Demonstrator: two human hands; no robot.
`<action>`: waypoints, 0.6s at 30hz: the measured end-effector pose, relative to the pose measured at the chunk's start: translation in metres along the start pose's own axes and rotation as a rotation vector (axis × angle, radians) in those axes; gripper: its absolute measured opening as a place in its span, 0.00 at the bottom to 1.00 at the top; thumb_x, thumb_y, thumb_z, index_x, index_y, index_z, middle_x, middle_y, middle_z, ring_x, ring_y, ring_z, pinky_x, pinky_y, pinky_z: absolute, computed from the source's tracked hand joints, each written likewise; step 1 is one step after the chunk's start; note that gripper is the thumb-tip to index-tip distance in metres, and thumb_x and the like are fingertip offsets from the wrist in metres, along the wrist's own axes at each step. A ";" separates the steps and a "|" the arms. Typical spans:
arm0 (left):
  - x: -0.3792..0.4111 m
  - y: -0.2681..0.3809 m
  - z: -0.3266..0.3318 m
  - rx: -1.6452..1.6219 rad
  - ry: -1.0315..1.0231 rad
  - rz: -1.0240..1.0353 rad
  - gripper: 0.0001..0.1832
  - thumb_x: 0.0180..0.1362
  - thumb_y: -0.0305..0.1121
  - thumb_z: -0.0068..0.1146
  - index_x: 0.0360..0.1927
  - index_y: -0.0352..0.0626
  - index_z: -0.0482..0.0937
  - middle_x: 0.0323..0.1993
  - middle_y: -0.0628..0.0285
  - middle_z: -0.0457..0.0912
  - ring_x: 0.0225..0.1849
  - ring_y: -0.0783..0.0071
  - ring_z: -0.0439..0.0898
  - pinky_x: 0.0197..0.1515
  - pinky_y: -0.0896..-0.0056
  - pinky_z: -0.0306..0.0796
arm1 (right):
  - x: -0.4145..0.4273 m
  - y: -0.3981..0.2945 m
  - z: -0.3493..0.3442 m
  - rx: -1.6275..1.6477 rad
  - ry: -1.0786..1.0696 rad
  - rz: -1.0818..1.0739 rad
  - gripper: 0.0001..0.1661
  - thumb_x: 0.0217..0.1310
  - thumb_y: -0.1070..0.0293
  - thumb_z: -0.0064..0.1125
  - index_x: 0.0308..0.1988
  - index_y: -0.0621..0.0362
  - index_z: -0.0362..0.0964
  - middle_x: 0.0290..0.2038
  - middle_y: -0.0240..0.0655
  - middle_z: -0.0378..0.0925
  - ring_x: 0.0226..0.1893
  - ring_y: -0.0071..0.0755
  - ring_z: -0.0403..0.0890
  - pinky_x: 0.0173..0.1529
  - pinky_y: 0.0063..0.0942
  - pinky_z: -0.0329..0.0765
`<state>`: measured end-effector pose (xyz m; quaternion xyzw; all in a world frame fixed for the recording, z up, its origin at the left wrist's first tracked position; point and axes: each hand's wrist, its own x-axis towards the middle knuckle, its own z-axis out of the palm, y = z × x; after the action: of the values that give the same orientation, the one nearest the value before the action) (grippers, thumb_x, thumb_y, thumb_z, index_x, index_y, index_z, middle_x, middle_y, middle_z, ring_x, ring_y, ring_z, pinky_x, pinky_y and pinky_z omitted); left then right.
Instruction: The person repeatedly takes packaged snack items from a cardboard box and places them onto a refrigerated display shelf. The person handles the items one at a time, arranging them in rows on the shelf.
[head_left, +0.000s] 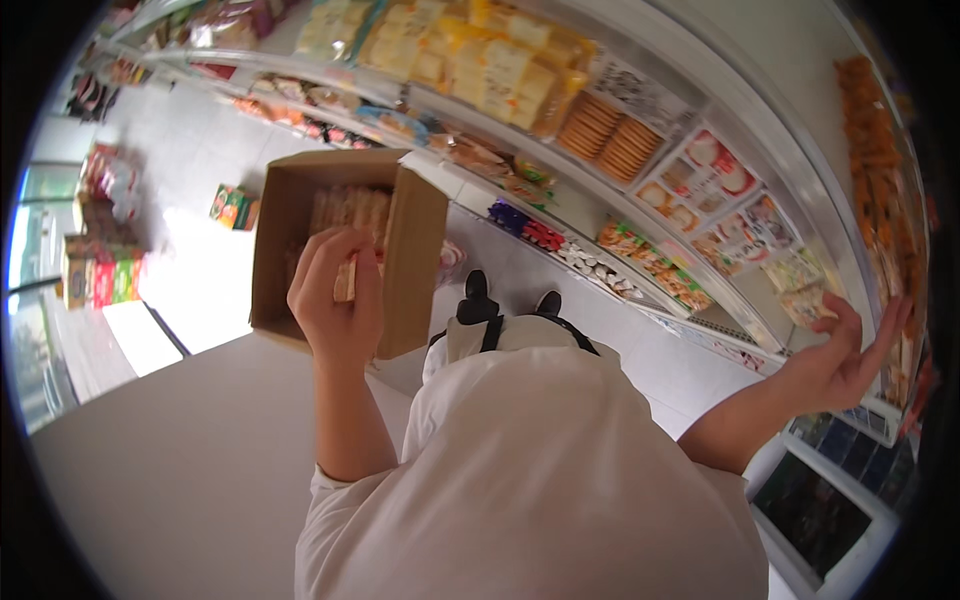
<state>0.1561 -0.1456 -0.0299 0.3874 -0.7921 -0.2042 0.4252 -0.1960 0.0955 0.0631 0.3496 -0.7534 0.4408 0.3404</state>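
Note:
My left hand (337, 292) is over an open brown cardboard box (420, 255), its fingers curled down towards the inside. Wrapped snack packets (351, 206) stand in a row in the box. A pale packet shows between thumb and fingers; whether it is gripped or lies behind them I cannot tell. Far to the right, my right hand (840, 360) is at the shelf end with its fingers spread. Its fingertips are close to a small snack packet (806, 304) on one shelf and orange-brown packets (870, 165) on the shelf above. No object shows in that hand.
Shelves run across the top, holding yellow bread bags (510, 79), a tray of round biscuits (611, 139) and bagged snacks (652, 262) lower down. A white surface (180, 450) is at left. Cartons (105, 277) stand by the glass; a green carton (231, 206) lies on the floor.

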 end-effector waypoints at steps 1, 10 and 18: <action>-0.002 -0.019 -0.011 0.078 0.020 -0.090 0.07 0.63 0.20 0.61 0.43 0.33 0.85 0.37 0.53 0.86 0.37 0.64 0.86 0.44 0.67 0.79 | -0.005 -0.014 0.009 0.010 0.009 -0.043 0.24 0.73 0.76 0.52 0.66 0.67 0.74 0.71 0.51 0.72 0.27 0.25 0.84 0.29 0.19 0.74; -0.056 -0.178 -0.063 0.663 -0.452 -0.681 0.24 0.66 0.34 0.62 0.65 0.46 0.76 0.60 0.49 0.80 0.60 0.44 0.81 0.58 0.45 0.78 | -0.141 -0.119 0.131 0.710 -0.926 -0.094 0.16 0.61 0.83 0.60 0.50 0.65 0.83 0.54 0.46 0.86 0.42 0.36 0.90 0.29 0.24 0.83; -0.028 -0.171 -0.050 0.751 -0.709 -0.726 0.32 0.64 0.28 0.59 0.72 0.53 0.66 0.60 0.45 0.80 0.58 0.41 0.83 0.56 0.44 0.81 | -0.174 -0.166 0.163 0.816 -1.111 -0.303 0.12 0.60 0.79 0.65 0.45 0.63 0.83 0.51 0.41 0.86 0.38 0.44 0.89 0.42 0.35 0.86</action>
<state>0.2825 -0.2292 -0.1282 0.6631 -0.7206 -0.1596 -0.1247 -0.0007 -0.0732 -0.0708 0.7237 -0.5332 0.3921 -0.1954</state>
